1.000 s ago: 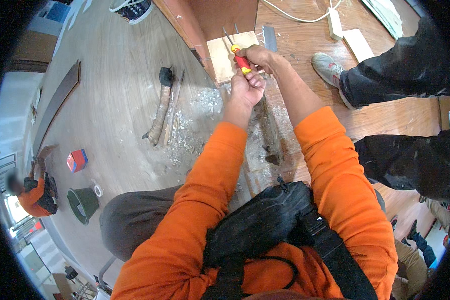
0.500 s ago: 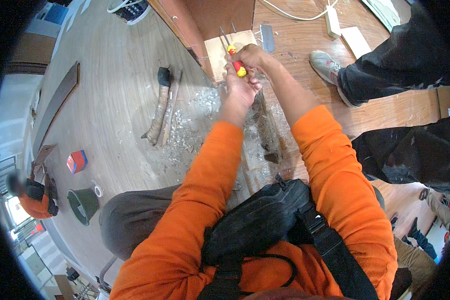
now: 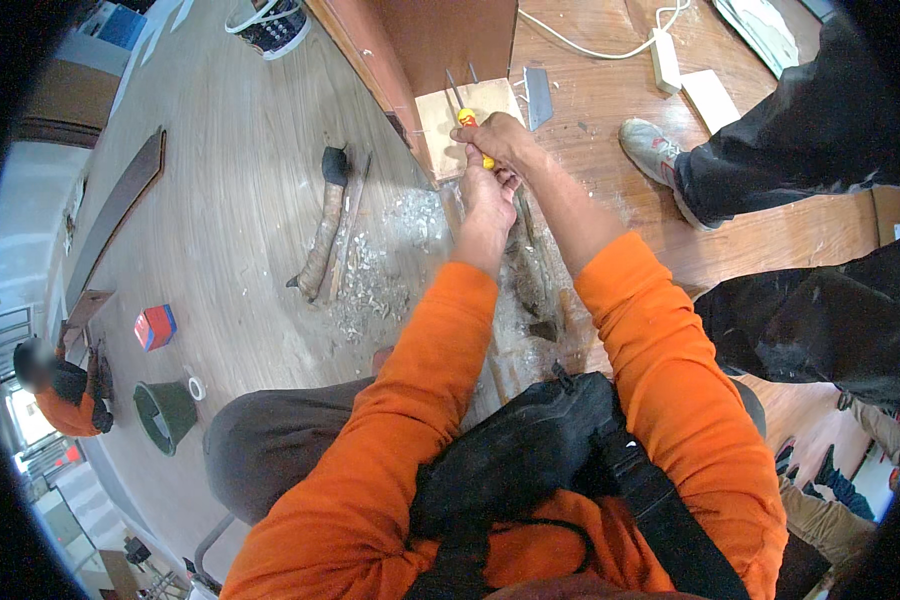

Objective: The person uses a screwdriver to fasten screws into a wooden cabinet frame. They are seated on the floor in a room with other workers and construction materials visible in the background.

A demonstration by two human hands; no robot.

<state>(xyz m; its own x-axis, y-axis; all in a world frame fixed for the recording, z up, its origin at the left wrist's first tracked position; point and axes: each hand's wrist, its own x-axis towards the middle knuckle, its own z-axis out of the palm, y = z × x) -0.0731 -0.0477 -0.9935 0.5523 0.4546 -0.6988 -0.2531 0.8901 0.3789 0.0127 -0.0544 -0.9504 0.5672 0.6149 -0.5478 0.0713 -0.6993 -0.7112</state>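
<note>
Both my hands are closed around a screwdriver (image 3: 467, 117) with a red and yellow handle. My right hand (image 3: 505, 138) wraps the handle from the right side. Just below it, my left hand (image 3: 488, 195) grips the handle's lower end. The metal shaft points away from me, over a pale wooden board (image 3: 437, 115) at the foot of a brown wooden panel (image 3: 450, 35). A thin dark line beside the shaft could be its shadow or reflection; I cannot tell. The tip's contact is too small to make out.
Left of my hands lies a tape-wrapped hammer (image 3: 326, 220) beside a thin wood strip, with pale debris (image 3: 370, 270) around. A person's shoe (image 3: 654, 150) stands at right, near a white power strip (image 3: 665, 62). A green bucket (image 3: 175, 415) and red box (image 3: 155, 327) are at left.
My hands and the screwdriver sit slightly lower in the picture, as does the board. The right hand has turned a little on the handle, covering more of it.
</note>
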